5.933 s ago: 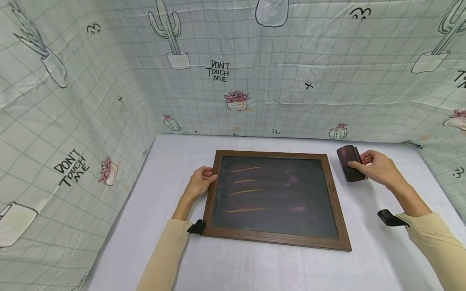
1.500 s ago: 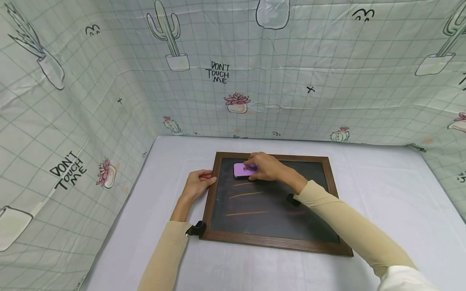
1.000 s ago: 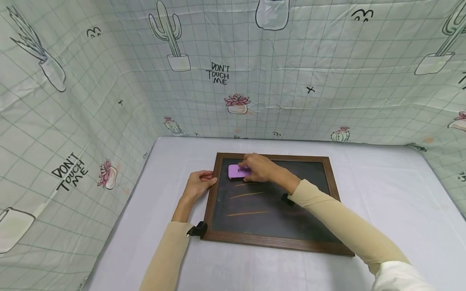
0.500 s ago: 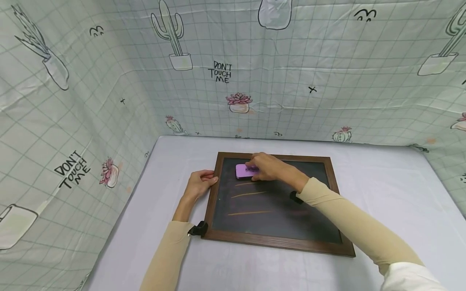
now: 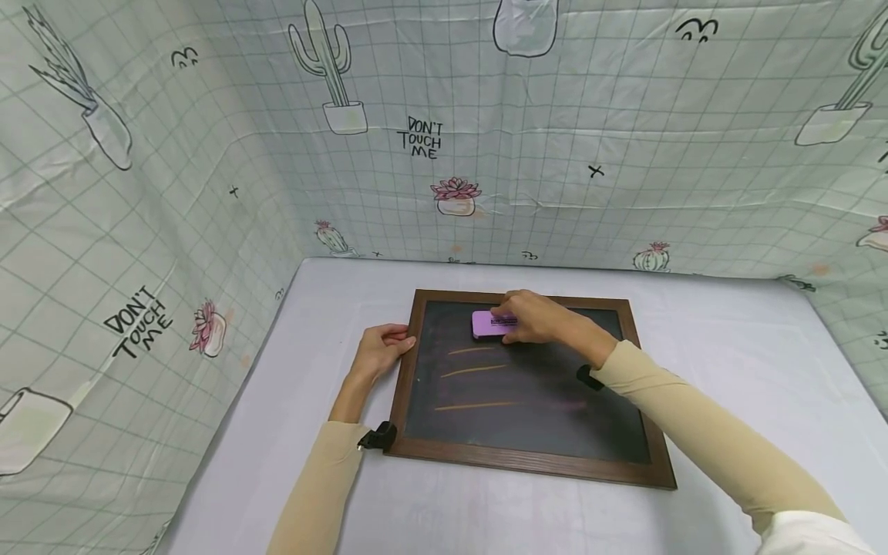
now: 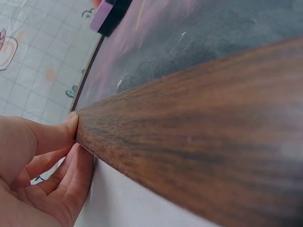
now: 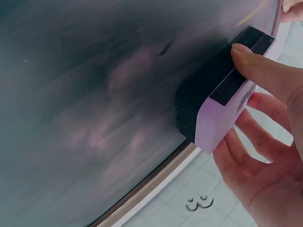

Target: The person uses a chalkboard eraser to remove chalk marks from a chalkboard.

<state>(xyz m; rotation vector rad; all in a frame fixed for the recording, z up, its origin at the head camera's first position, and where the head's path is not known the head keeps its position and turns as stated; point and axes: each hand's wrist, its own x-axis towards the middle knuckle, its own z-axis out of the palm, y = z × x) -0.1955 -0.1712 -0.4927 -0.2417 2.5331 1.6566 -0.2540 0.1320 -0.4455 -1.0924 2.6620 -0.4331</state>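
Observation:
A chalkboard (image 5: 555, 432) in a brown wooden frame (image 5: 527, 460) lies on the white table. My left hand (image 5: 378, 351) pinches the frame's left edge; the left wrist view has its thumb (image 6: 57, 137) on the frame's side and the fingers curled below. With my right hand (image 5: 537, 317) I grip a purple chalkboard eraser (image 5: 486, 324), its black felt (image 7: 189, 101) down against the upper part of the board. Three orange chalk strokes (image 5: 475, 371) show on the left half. Pale pink smears (image 7: 97, 137) mark the surface near the eraser.
White table cloth (image 5: 749, 347) surrounds the board. Behind and to the left hangs a gridded curtain (image 5: 541, 139) with cactus drawings. Black straps with small devices (image 5: 378, 436) sit on the wrists.
The right hand came from the table right of the board onto its upper left, rubbed left, then slid right with the eraser. The topmost orange stroke no longer shows. The left hand stayed put.

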